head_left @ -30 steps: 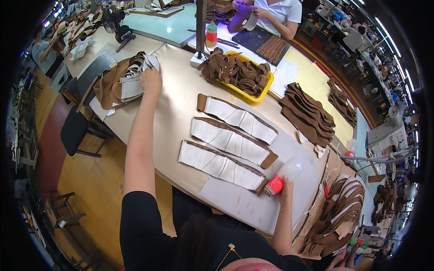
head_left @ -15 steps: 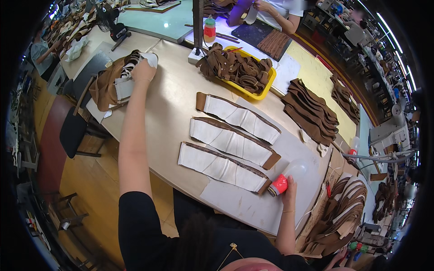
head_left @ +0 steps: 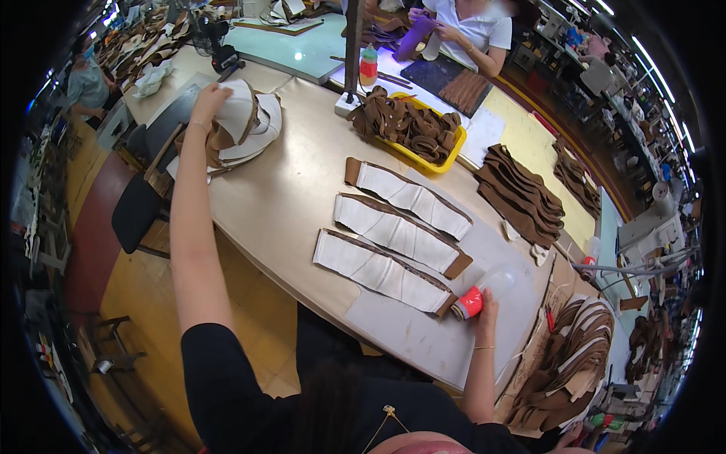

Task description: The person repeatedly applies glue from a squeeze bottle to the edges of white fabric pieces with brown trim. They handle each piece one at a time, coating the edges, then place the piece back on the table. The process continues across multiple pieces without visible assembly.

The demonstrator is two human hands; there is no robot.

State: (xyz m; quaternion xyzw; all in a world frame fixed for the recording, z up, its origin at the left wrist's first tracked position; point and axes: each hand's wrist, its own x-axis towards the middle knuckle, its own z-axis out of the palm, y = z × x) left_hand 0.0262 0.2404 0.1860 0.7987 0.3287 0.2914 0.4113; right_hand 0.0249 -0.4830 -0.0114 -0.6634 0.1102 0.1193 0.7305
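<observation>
My left hand (head_left: 212,102) reaches far out to the left, its fingers closed on the edge of a white-lined brown leather piece (head_left: 236,110). That piece stands raised and curled above a pile of similar pieces (head_left: 261,140) on the table. My right hand (head_left: 486,309) grips a translucent squeeze bottle (head_left: 470,301) with a red band, tilted with its dark end toward the strips. Beside it three curved panels (head_left: 414,200), (head_left: 397,233), (head_left: 382,270) lie in a staggered row, white side up with brown edges.
A yellow tray (head_left: 454,155) of brown strips stands beyond the panels, near a dark post (head_left: 352,53). Stacked brown pieces (head_left: 522,195) lie to the right, and a fanned bundle (head_left: 567,356) sits near my right arm. Across the table a person (head_left: 473,38) handles purple material.
My left hand has lifted and turned a piece at the pile, moving slightly left and outward. The right hand still holds the bottle in place. The whole view has shifted a little.
</observation>
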